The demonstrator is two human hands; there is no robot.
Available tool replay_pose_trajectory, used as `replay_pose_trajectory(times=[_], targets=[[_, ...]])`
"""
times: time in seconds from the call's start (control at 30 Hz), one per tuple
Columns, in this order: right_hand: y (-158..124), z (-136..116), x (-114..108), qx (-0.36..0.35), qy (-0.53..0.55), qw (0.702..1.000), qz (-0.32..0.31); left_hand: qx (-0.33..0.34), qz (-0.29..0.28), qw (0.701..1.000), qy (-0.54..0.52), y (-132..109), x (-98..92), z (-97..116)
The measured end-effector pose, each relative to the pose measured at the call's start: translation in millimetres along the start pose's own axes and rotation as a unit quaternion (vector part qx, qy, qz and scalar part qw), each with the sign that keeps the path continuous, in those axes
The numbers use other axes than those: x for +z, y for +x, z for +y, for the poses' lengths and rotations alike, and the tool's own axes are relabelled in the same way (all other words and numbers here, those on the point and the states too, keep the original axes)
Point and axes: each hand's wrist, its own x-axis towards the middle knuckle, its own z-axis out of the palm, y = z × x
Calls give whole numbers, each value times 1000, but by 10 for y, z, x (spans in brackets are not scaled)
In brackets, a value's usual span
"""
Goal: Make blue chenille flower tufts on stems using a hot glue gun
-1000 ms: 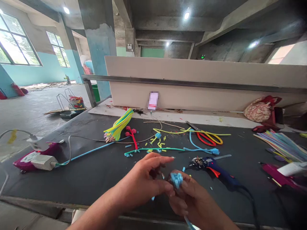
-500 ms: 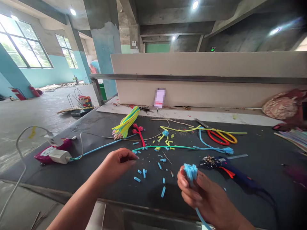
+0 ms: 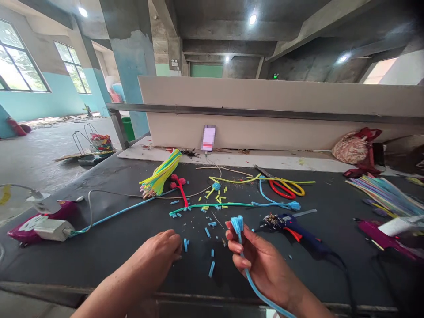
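My right hand [image 3: 261, 260] is closed around a light-blue pipe cleaner [image 3: 239, 232] with a tufted tip that sticks up above my fingers; its stem runs down past my wrist. My left hand [image 3: 155, 258] rests low on the dark tabletop [image 3: 109, 243], fingers curled together at a short blue piece [image 3: 186, 244]. Whether it grips that piece is unclear. Several cut blue bits [image 3: 211, 268] lie between my hands.
A blue glue gun [image 3: 300, 232] lies right of my right hand, its cord trailing off. Red-handled scissors [image 3: 281, 187], a yellow-green pipe cleaner bundle [image 3: 162, 172], long green, yellow and red stems lie further back. A white charger on a magenta box [image 3: 43, 225] is at left.
My hands have parted: the left dropped to the table among the cut bits, the right lifted the blue tufted stem upright. Several blue pieces now lie scattered on the table.
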Motion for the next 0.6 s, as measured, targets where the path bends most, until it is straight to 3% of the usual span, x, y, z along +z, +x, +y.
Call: replay_pose_trajectory(times=[0.27,0.6], targets=[[-31,12,17,16,6,999,-51,-45,67,972,-221,138,-123,364],[-11,58,-12,-36,-46,997,58,-85,30,868,-489,403,95,644]])
